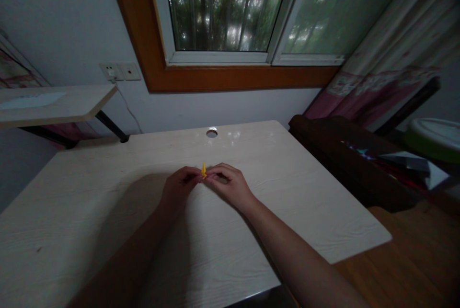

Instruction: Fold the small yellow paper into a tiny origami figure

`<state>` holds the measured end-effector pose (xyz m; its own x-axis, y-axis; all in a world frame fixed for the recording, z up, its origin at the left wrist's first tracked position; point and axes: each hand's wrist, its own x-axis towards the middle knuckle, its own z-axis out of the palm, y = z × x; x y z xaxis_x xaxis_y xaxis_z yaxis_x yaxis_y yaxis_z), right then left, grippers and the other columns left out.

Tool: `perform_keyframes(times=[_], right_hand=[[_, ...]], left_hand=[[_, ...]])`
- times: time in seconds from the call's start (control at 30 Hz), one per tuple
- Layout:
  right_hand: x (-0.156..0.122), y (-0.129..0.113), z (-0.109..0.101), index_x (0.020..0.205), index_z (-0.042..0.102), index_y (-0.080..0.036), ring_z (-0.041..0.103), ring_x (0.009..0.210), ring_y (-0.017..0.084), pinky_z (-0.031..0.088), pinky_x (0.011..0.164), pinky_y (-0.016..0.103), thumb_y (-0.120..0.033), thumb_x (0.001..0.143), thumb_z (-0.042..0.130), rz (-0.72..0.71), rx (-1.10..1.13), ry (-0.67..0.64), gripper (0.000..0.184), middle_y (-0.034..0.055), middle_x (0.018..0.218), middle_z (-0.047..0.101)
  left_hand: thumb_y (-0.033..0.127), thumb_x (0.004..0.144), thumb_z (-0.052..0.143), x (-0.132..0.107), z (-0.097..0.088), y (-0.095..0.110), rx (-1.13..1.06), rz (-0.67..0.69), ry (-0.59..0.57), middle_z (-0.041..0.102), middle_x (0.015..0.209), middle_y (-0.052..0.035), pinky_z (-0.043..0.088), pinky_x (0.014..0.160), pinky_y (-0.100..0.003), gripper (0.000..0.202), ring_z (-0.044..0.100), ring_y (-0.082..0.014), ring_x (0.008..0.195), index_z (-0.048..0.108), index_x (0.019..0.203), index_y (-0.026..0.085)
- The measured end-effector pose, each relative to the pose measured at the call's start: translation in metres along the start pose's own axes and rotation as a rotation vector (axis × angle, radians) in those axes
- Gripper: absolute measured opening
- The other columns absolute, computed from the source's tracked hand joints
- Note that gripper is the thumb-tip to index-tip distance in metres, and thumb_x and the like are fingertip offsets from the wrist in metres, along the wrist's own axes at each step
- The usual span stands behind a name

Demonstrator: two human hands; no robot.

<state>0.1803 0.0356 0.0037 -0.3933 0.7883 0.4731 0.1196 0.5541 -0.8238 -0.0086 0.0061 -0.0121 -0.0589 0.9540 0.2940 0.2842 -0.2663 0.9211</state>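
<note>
A small yellow pointed piece (203, 171), which looks like folded paper, stands upright between my two hands over the middle of the table. The fingertips of my left hand (180, 184) pinch it from the left side. From the right, the thumb and fingers of my right hand (232, 182) close on it too, leaving a gap inside the curl of the hand. My fingers cover its lower part, so its full shape is hidden.
Both forearms rest over the pale wooden table (305, 193). A round cable hole (212, 133) lies near its back edge. A raised shelf (82, 107) with black legs stands at the left. Beyond the right edge are a dark wooden piece of furniture (323, 154) and a green container (431, 138).
</note>
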Motion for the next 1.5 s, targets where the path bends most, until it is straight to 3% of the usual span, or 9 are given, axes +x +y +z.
perform_keyframes(times=[0.23, 0.53, 1.17, 1.33, 1.5], right_hand=[[0.0, 0.003, 0.0, 0.093, 0.073, -0.024, 0.067, 0.084, 0.017, 0.052, 0.077, 0.03, -0.026, 0.086, 0.067, -0.068, -0.064, 0.035, 0.01, 0.0051, 0.09, 0.072], [-0.001, 0.002, 0.003, 0.093, 0.072, -0.023, 0.066, 0.083, 0.017, 0.052, 0.076, 0.03, -0.021, 0.084, 0.065, -0.064, -0.063, 0.056, 0.012, 0.0049, 0.089, 0.07], [-0.003, 0.007, 0.01, 0.083, 0.07, -0.021, 0.063, 0.074, 0.015, 0.049, 0.067, 0.026, -0.024, 0.08, 0.068, 0.122, 0.012, 0.106, 0.005, 0.003, 0.081, 0.067], [-0.002, 0.009, 0.011, 0.083, 0.07, -0.02, 0.061, 0.074, 0.014, 0.048, 0.067, 0.025, -0.025, 0.08, 0.069, 0.166, 0.056, 0.121, 0.006, 0.0025, 0.082, 0.065], [-0.002, 0.013, 0.01, 0.082, 0.07, -0.02, 0.06, 0.074, 0.014, 0.047, 0.068, 0.025, -0.03, 0.078, 0.072, 0.229, 0.117, 0.109, 0.011, 0.0026, 0.082, 0.066]], left_hand=[[0.035, 0.082, 0.066, 0.0, 0.003, 0.004, 0.029, -0.045, -0.017, 0.072, 0.08, -0.002, 0.053, 0.072, -0.026, 0.016, 0.067, -0.0162, 0.075, 0.068, 0.086, 0.02], [0.031, 0.085, 0.064, -0.002, 0.002, 0.004, 0.155, 0.059, 0.002, 0.071, 0.084, -0.002, 0.051, 0.071, -0.024, 0.012, 0.065, -0.0147, 0.075, 0.067, 0.088, 0.02], [0.031, 0.079, 0.069, -0.003, 0.007, 0.006, 0.106, 0.006, 0.029, 0.072, 0.081, -0.0015, 0.053, 0.07, -0.025, 0.012, 0.067, -0.0147, 0.074, 0.067, 0.083, 0.02], [0.03, 0.074, 0.074, -0.002, 0.008, 0.003, 0.083, -0.051, 0.095, 0.071, 0.078, 0.0, 0.054, 0.069, -0.025, 0.018, 0.067, -0.0145, 0.072, 0.063, 0.083, 0.02], [0.031, 0.073, 0.075, -0.001, 0.008, 0.001, 0.009, -0.087, 0.073, 0.073, 0.081, -0.0013, 0.055, 0.073, -0.028, 0.023, 0.07, -0.0165, 0.075, 0.063, 0.089, 0.02]])
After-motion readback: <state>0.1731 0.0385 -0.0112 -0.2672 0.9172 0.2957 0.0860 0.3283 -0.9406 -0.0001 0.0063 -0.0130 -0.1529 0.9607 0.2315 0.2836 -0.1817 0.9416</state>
